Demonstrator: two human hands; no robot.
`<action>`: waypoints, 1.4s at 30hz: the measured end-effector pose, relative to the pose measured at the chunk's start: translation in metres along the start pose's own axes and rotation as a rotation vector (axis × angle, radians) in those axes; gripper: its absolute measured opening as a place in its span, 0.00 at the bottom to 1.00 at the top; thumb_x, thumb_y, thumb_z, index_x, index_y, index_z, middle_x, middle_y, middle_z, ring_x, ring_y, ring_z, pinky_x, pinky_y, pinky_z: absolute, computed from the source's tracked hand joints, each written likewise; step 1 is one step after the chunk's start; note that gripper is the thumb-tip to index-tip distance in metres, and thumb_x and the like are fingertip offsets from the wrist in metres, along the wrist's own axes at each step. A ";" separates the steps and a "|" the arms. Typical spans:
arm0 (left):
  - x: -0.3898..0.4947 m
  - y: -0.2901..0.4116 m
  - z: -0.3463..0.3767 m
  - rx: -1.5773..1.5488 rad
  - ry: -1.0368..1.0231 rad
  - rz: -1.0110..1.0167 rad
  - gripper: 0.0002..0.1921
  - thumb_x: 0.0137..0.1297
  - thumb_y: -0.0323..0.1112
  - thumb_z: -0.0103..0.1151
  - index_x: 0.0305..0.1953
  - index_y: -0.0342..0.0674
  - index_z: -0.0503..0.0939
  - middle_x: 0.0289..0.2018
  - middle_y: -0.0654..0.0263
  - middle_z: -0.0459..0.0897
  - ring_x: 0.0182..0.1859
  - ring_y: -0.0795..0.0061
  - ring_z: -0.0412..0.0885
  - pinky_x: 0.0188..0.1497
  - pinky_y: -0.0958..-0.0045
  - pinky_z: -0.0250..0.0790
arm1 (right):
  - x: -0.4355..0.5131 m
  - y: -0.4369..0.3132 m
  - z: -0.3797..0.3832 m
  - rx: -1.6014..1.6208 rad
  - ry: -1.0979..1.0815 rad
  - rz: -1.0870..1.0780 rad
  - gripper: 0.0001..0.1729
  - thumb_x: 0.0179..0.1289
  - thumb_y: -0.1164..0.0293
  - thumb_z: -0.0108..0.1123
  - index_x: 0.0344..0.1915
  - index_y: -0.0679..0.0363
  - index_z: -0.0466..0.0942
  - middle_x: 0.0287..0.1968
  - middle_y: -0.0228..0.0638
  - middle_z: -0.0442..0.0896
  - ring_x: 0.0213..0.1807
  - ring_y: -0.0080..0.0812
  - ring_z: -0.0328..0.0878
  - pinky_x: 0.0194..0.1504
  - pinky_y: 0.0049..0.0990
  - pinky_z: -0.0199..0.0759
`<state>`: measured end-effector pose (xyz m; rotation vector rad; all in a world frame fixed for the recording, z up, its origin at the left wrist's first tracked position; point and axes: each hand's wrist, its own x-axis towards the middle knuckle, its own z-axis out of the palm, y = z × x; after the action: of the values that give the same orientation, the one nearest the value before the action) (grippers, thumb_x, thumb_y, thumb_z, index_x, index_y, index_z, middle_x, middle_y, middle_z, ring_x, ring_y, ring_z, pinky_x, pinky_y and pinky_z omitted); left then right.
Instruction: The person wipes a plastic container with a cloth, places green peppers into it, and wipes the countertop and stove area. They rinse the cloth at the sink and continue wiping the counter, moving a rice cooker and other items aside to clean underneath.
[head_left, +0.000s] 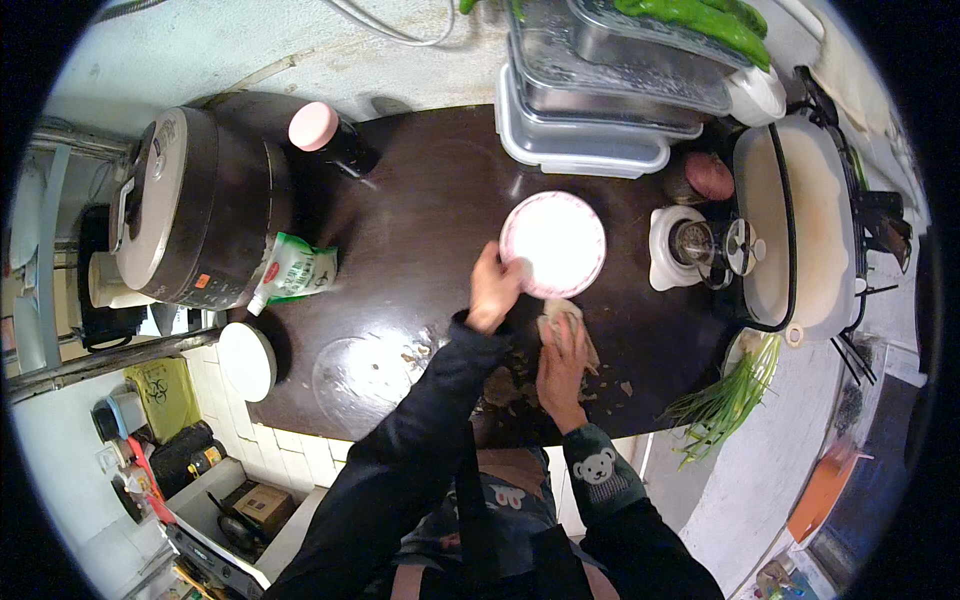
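Note:
My left hand (495, 289) grips the near left rim of a round white plate (555, 240) with a pinkish patterned edge. Whether the plate rests on the dark tabletop (427, 225) or is raised above it, I cannot tell. Just on the near side of the plate, my right hand (562, 367) presses a crumpled beige cloth (559, 309) onto the table, its fingers spread over it. Brownish scraps (517, 382) and wet patches lie around and to the left of that hand.
On the left stand an electric pressure cooker (240, 202), a pink-capped dark bottle (337, 142), a green-white pouch (300, 270) and a white round dish (247, 361). Stacked lidded containers (585, 142) occupy the back. Rightward are a glass dispenser (694, 244), a large bin (817, 225) and scallions (727, 405).

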<state>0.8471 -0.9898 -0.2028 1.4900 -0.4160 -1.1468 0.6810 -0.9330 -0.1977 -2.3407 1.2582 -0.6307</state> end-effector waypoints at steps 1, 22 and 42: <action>-0.015 0.009 -0.021 0.032 -0.001 0.037 0.10 0.58 0.23 0.50 0.42 0.31 0.69 0.32 0.62 0.78 0.32 0.78 0.74 0.32 0.76 0.68 | 0.011 -0.005 0.006 -0.005 -0.135 0.012 0.24 0.59 0.75 0.47 0.58 0.61 0.65 0.62 0.46 0.59 0.66 0.55 0.49 0.62 0.48 0.47; -0.121 0.031 -0.181 -0.025 0.265 -0.098 0.12 0.62 0.29 0.53 0.43 0.31 0.67 0.31 0.60 0.79 0.29 0.75 0.79 0.32 0.75 0.76 | 0.166 0.018 0.059 -0.075 0.089 -0.059 0.26 0.50 0.75 0.53 0.53 0.59 0.70 0.59 0.41 0.62 0.62 0.46 0.56 0.61 0.42 0.53; 0.029 0.012 -0.114 -0.045 0.066 -0.098 0.15 0.61 0.29 0.54 0.46 0.28 0.66 0.39 0.54 0.76 0.39 0.67 0.78 0.44 0.64 0.75 | 0.064 0.113 -0.082 0.293 -0.035 0.122 0.24 0.43 0.87 0.53 0.44 0.60 0.71 0.46 0.45 0.74 0.49 0.48 0.71 0.48 0.37 0.67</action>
<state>0.9582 -0.9528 -0.2194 1.5187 -0.2724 -1.1726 0.5911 -1.0562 -0.1795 -2.0128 1.1943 -0.6800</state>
